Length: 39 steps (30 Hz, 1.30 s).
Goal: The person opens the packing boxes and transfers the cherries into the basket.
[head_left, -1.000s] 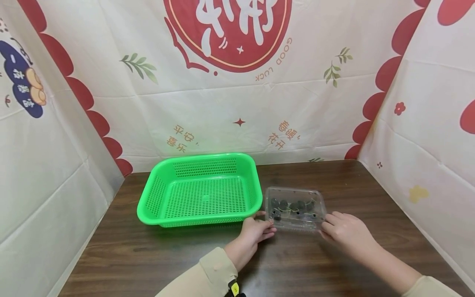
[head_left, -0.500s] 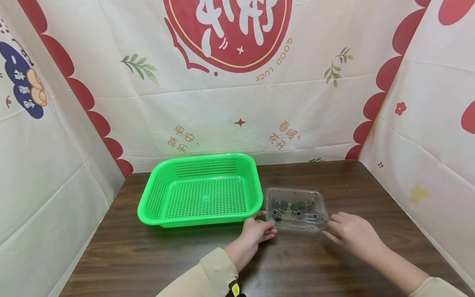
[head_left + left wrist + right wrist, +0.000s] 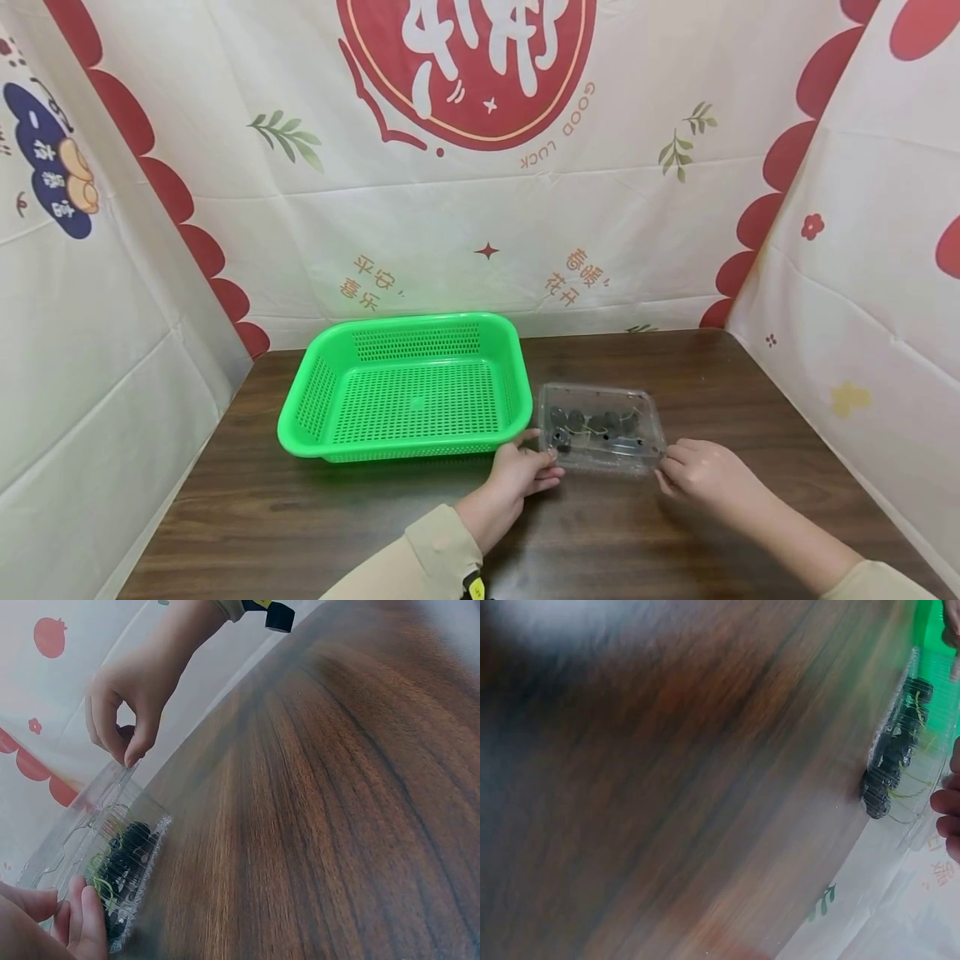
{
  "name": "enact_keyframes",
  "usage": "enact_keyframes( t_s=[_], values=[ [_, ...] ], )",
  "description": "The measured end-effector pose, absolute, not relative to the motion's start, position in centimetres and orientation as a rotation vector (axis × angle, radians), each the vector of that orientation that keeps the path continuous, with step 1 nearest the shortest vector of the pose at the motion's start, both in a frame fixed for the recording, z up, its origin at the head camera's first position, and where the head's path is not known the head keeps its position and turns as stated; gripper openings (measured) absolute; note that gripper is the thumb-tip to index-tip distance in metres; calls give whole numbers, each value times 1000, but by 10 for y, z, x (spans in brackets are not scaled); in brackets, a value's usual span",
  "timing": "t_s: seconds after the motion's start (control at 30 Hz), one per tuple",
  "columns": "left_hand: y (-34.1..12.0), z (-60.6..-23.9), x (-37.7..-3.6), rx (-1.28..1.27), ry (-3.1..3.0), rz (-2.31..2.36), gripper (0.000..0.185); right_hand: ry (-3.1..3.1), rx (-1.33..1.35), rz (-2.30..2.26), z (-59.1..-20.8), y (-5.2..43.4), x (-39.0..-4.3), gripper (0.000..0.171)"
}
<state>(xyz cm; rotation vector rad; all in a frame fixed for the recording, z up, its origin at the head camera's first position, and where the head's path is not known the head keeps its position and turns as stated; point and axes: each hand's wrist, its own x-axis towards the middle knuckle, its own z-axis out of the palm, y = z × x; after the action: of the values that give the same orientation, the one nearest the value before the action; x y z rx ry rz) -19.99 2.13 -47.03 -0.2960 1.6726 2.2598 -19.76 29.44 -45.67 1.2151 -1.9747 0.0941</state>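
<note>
Clear plastic clamshell box of dark berries sits near the tabletop's front edge; my left hand and right hand pinch its corners, seemingly; thin plastic could slip, spilling berries.

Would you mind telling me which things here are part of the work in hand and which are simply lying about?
In hand:
- clear plastic box of dark berries, closed
- left hand at its near left corner
- right hand pinching its near right corner

Lying about:
- green basket, beside the box
- wooden table
</note>
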Motion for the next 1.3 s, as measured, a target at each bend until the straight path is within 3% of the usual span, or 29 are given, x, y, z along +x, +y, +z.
enact_keyframes(
  t_s=[1.3],
  values=[
    [25,-467,-196,-241,1715,2261,48,-1954,1090,260,-460,292,-196,31]
  ],
)
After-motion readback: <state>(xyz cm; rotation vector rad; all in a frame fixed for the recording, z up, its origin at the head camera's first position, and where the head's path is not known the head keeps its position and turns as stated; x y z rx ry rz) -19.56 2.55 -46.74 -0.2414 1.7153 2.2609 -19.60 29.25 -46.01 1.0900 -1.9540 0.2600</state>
